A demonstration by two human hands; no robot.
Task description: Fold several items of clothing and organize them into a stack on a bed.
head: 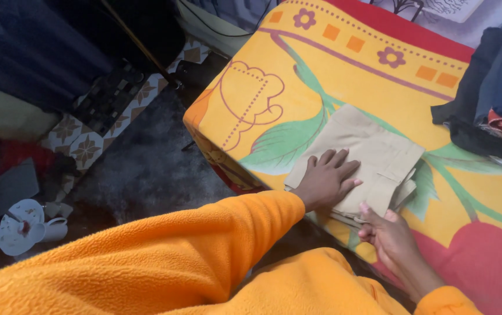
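1. Pressing flat on a folded tan garment (359, 158), the left hand (325, 182) lies palm down with its fingers spread apart, closed on nothing; it looks set that way to keep the layers from springing open.
2. Down at the bundle's near edge, the right hand (389, 236) has its grip pinched together on the lower layers of the garment, thumb on top, as if squaring them under the fold.
3. That garment sits on the bed (274, 93), close to its near edge and not far from the near left corner, on a bright yellow bedspread with leaf and flower shapes.
4. Toward the bed's far right edge, well apart from the hands, a stack of dark folded clothes (490, 105) is piled.
5. Both orange fleece sleeves (163, 256) reach in from below.
6. On the floor to the left lies a white cup (55, 228).
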